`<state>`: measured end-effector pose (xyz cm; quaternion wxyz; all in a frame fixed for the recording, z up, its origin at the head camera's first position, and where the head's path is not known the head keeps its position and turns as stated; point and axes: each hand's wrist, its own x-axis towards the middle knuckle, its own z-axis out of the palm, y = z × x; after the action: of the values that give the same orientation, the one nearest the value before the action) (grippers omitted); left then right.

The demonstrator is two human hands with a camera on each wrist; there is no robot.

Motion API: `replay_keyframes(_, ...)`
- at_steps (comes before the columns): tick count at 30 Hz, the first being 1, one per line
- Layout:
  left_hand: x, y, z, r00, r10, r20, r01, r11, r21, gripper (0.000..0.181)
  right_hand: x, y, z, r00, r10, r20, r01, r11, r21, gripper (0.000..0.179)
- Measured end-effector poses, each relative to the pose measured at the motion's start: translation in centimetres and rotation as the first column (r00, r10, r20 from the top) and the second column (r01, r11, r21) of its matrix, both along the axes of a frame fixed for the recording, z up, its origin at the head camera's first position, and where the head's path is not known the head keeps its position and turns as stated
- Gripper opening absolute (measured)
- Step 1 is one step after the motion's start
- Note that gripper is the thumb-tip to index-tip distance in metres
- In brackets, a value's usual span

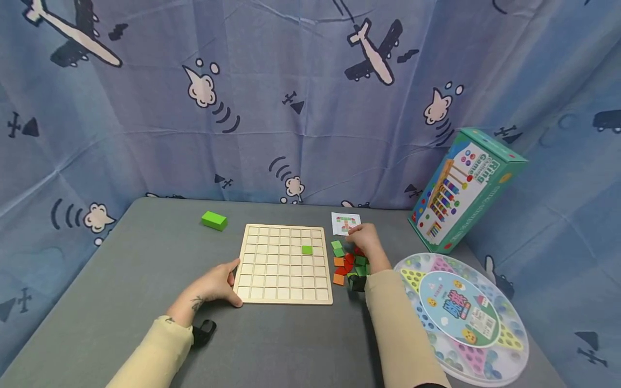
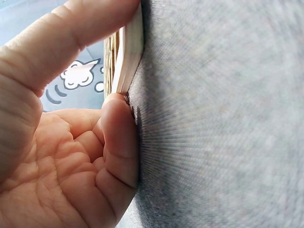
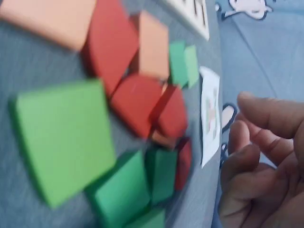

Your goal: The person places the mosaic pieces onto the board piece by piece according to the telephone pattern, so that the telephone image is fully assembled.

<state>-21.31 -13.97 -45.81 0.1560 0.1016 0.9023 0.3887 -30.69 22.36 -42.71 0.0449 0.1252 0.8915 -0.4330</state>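
Observation:
A pale wooden grid board (image 1: pixel 285 297) lies flat on the table, one green square tile (image 1: pixel 307 250) in a cell toward its upper right. My left hand (image 1: pixel 213 284) grips the board's left side, thumb at the near corner and fingers along the edge. The left wrist view shows the thumb and curled fingers against the board's edge (image 2: pixel 129 52). My right hand (image 3: pixel 266 156) hovers with loosely bent fingers, nothing seen between them, by a printed pattern card (image 1: pixel 340 222). Below that hand, red, orange and green tiles (image 1: pixel 338 262) lie in a loose pile, partly hidden by the wrist.
A green block (image 1: pixel 214 221) lies beyond the board's far left corner. At the right stand a tilted toy box (image 1: pixel 466 188) and, nearer, a round Chinese checkers set (image 1: pixel 461 318). A blue patterned curtain (image 1: pixel 271 97) hangs behind the grey table (image 1: pixel 271 350).

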Motion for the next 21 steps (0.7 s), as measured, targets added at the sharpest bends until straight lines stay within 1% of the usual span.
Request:
replay_keyframes(3,0.0,-0.1,0.0,1.000,-0.008,-0.006,0.008,1.000,-0.003,0.111,0.3,0.8,-0.2,0.999,-0.038,0.018,0.036,0.994,0.106,0.020)
replay_keyframes(5,0.1,-0.1,0.0,1.000,-0.010,-0.004,0.010,1.000,0.004,0.111,0.4,1.2,-0.4,0.997,-0.072,0.040,0.063,0.982,0.180,0.013)
replay_keyframes(9,0.1,-0.2,0.2,1.000,-0.016,-0.003,0.016,1.000,0.021,0.111,0.6,1.5,-0.8,0.989,-0.117,0.092,0.086,0.955,0.285,0.018)
replay_keyframes(11,0.1,-0.2,0.2,1.000,-0.015,-0.005,0.015,1.000,0.026,0.110,0.7,1.6,-0.8,0.982,-0.135,0.130,0.089,0.945,0.314,0.025)
replay_keyframes(13,0.1,-0.1,0.2,1.000,-0.016,-0.009,0.017,1.000,0.024,0.110,0.8,1.6,-0.9,0.977,-0.146,0.157,0.086,0.938,0.336,0.035)
replay_keyframes(15,0.2,-0.1,0.2,1.000,-0.016,-0.012,0.016,1.000,0.024,0.110,0.9,1.5,-0.9,0.970,-0.161,0.183,0.091,0.936,0.341,0.041)
replay_keyframes(18,0.1,-0.1,0.2,1.000,-0.013,-0.006,0.013,1.000,0.027,0.111,1.0,1.5,-1.0,0.967,-0.168,0.192,0.093,0.933,0.347,0.042)
replay_keyframes(19,-0.1,-0.2,-0.2,1.000,-0.013,-0.010,0.013,1.000,0.028,0.113,1.0,1.5,-1.0,0.968,-0.166,0.190,0.092,0.933,0.348,0.041)
replay_keyframes(21,-0.2,-0.2,-0.2,1.000,-0.009,-0.011,0.009,1.000,0.024,0.113,1.1,1.5,-1.0,0.971,-0.154,0.181,0.086,0.937,0.339,0.031)
